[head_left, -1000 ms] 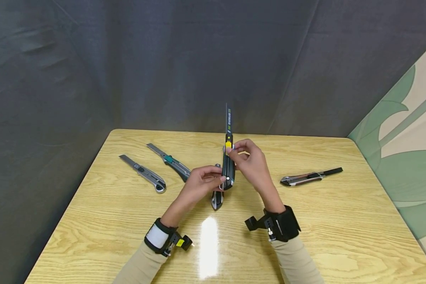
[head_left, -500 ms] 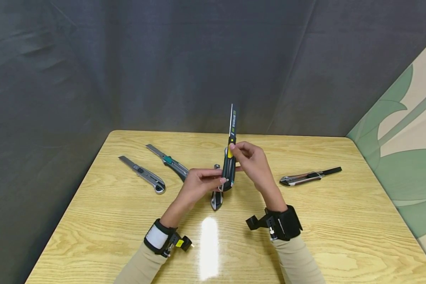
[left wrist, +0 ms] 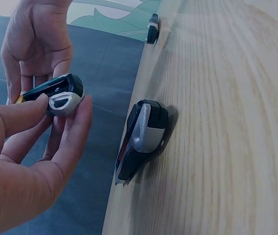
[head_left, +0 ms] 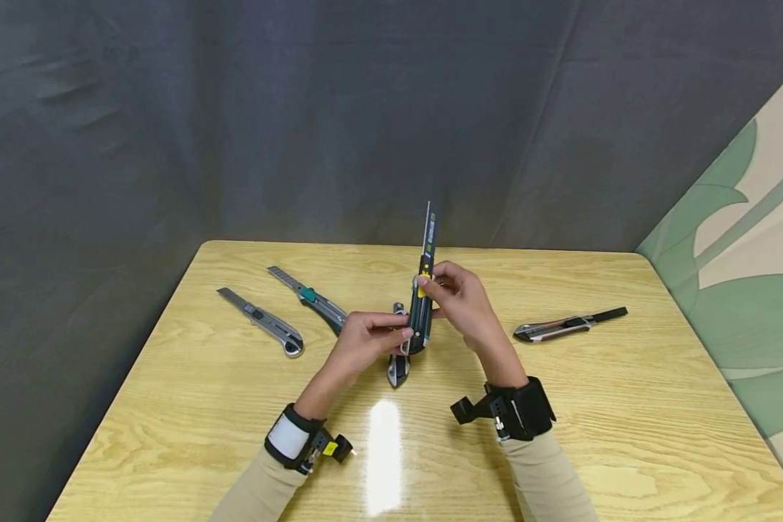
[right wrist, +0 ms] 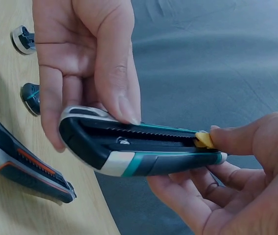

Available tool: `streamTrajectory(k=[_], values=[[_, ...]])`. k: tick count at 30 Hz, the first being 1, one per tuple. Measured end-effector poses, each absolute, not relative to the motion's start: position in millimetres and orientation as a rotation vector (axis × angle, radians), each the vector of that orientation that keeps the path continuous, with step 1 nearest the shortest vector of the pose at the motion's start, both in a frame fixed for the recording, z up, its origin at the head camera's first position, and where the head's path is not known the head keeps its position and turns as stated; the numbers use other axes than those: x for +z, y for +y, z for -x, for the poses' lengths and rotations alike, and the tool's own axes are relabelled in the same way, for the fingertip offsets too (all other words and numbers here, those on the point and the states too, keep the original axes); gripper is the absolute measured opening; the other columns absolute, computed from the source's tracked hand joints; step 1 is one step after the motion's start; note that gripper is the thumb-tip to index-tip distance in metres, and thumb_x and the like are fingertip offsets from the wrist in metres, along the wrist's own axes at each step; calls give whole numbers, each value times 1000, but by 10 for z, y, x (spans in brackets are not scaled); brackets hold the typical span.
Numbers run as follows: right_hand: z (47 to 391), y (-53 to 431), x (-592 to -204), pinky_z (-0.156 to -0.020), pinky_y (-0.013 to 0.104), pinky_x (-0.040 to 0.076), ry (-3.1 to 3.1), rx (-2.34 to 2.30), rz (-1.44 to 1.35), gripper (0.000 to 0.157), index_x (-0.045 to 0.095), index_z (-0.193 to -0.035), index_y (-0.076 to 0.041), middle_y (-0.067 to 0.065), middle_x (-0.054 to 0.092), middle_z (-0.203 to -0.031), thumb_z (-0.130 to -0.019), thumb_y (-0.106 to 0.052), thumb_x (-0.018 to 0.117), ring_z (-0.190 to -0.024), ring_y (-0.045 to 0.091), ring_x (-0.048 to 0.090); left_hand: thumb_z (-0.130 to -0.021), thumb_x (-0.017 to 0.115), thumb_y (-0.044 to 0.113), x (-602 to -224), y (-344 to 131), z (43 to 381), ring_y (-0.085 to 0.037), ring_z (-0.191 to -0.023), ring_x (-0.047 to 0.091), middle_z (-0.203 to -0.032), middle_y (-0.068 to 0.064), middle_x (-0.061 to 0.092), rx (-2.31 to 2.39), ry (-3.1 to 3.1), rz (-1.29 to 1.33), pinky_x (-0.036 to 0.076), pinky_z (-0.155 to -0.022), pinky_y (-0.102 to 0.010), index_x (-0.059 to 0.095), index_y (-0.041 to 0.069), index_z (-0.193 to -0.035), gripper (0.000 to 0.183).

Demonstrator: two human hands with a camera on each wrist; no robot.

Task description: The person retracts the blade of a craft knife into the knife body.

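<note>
Above the table's middle, both hands hold a snap-off utility knife (head_left: 420,319) with its long dark blade (head_left: 429,235) pointing up and away. My left hand (head_left: 365,337) pinches the butt of the handle between thumb and fingers. With its thumb on the yellow slider (right wrist: 203,140), my right hand (head_left: 466,308) grips the upper handle, fingers behind. The left wrist view shows the silver-and-black butt of the knife (left wrist: 65,102); its blade is out of sight there. Below it, partly hidden by the left hand, another utility knife (head_left: 398,371) lies on the table.
On the left of the wooden table (head_left: 189,420) lie a grey utility knife (head_left: 264,322) and one with a teal slider (head_left: 320,301). A utility knife with a black blade (head_left: 564,328) rests on the right. A dark curtain (head_left: 365,123) hangs behind.
The right thumb and yellow slider have moved down toward the handle's butt. The knife leans slightly more to the right, its blade tip a little lower. The left hand has barely moved.
</note>
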State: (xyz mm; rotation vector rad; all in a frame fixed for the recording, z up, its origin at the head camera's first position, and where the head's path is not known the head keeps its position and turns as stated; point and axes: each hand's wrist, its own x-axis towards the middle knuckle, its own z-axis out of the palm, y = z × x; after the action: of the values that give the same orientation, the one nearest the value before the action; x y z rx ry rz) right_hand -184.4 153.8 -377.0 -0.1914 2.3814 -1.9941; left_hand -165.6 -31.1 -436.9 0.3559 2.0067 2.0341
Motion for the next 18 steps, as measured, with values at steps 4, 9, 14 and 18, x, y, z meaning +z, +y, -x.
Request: streamTrajectory(k=[4,9,14,18], values=[[1832,1540,-3767,-61,36,64,2368,-2000,200,29,58,-102,3,13,60,-89,-92,-24,62,-77,27,62,-84,70,15,-4364,-313,1650,-28,-85,67,-116,-20,66,2022,2014,-367,62,-74,-44,68,5,-113,31],[1822,1538,-3774,-60,35,63,2359,-2002,195,26,58,-101,2,12,60,-89,-92,-23,61,-77,26,62,-84,70,12,-4365,-303,1639,-27,-83,68,-112,-19,68,2024,2025,-361,63,-72,-41,70,7,-110,26],[1816,1541,-3766,-60,36,63,2361,-1989,211,24,58,-101,1,12,60,-90,-92,-21,61,-77,27,63,-84,70,10,-4373,-296,1640,-28,-82,68,-109,-16,70,2025,2045,-374,64,-68,-36,72,10,-107,23],[1814,1540,-3758,-63,42,63,2369,-1973,237,24,58,-104,0,14,60,-91,-91,-19,62,-78,28,63,-83,71,13,-4374,-303,1644,-25,-80,68,-109,-14,70,2023,2065,-378,64,-67,-33,72,11,-107,24]])
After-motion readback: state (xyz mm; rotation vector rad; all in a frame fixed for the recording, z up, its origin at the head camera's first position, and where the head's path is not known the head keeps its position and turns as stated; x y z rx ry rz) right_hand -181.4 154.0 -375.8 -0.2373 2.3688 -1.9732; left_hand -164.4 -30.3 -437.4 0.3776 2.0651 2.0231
